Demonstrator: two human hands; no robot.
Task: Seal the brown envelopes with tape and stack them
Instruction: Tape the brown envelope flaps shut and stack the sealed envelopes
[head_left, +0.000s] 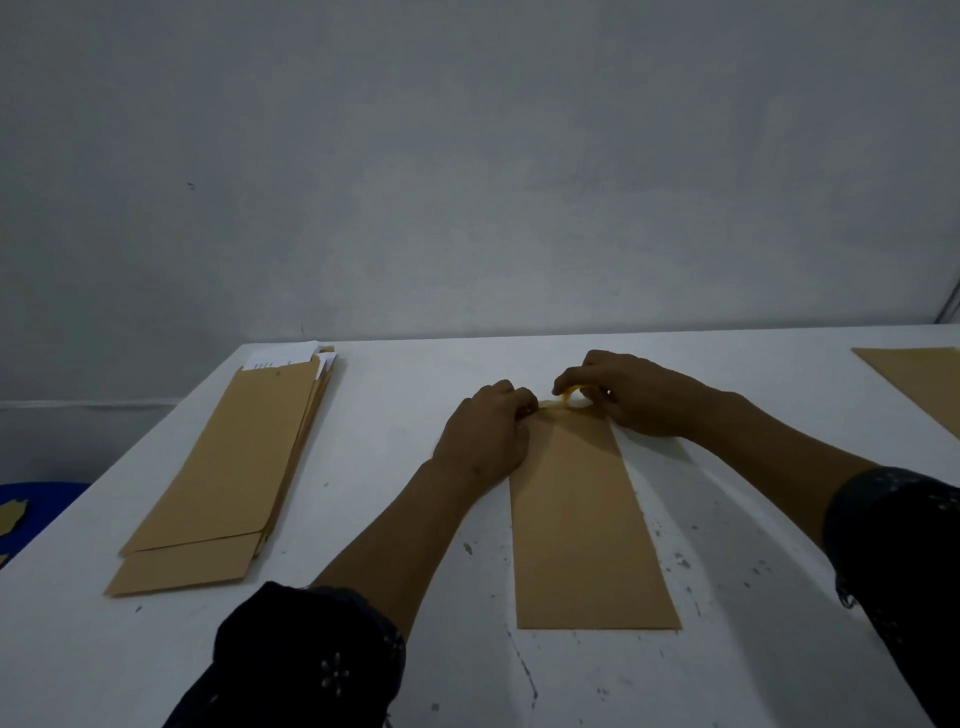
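Brown envelope lies lengthwise on the table, far end under both hands so tape lands on the flap; left hand pinches the tape strip end down at the corner; right hand grips the tape roll, probably to pull the strip across; pile of envelopes waits at left, another envelope well apart at right.

The setting is a plain clerical or mailing workspace, not a home. A white, scuffed flat table stands against a bare grey-white plastered wall. A pile of long brown paper envelopes (white sheets protrude from the far ends) lies on the left, and another flat brown paper envelope lies at the right edge.
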